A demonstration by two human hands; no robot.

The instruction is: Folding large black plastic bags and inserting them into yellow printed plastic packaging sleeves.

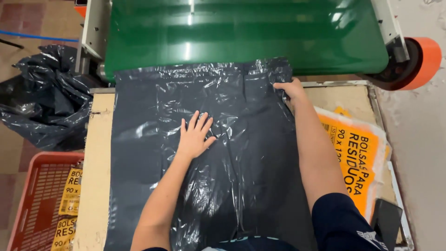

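Here, the left hand (195,135) lies flat and open at frame centre on the black plastic bag (153,139), while the right hand (290,88) pinches its upper-right edge near the green conveyor (241,32); uneven tension could wrinkle the slippery film.

Worktable w/ pale, worn beige top (98,153) and thin metal edging on its right side. Behind it, a wide glossy green conveyor belt (241,32) in a whitish frame, overhead light glaring off it in streaks. Orange roller (425,60) at the belt's right end. Floor (28,18): reddish and tan tiles, top left. Pale speckled surface on right. Red plastic crate (39,200) at lower left.
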